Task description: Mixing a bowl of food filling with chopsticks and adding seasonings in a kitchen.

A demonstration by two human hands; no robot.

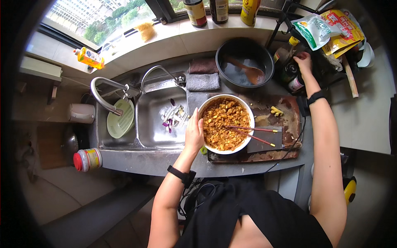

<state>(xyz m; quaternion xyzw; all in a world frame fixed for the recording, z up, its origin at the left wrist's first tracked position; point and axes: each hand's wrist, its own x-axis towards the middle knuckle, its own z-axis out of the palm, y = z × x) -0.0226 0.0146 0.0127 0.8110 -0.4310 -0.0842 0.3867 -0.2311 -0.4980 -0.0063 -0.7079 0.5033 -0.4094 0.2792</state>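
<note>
My left hand holds the left side of a white bowl, its fingers along the outside and the thumb near the rim. A brown, chunky chopped mixture fills much of the bowl. Two dark red chopsticks with gold ends lean in it and stick out to the right. At the back right, my right hand reaches among several bottles, its fingers bent beside a yellow-capped bottle and above a dark-capped bottle. What its fingertips touch is hard to make out.
Under the bowl lies a worn cutting board with a cleaver and ginger. Behind stands a dark pot containing liquid and a wooden spoon. Vegetable scraps lie in the steel sink. A cable crosses the counter.
</note>
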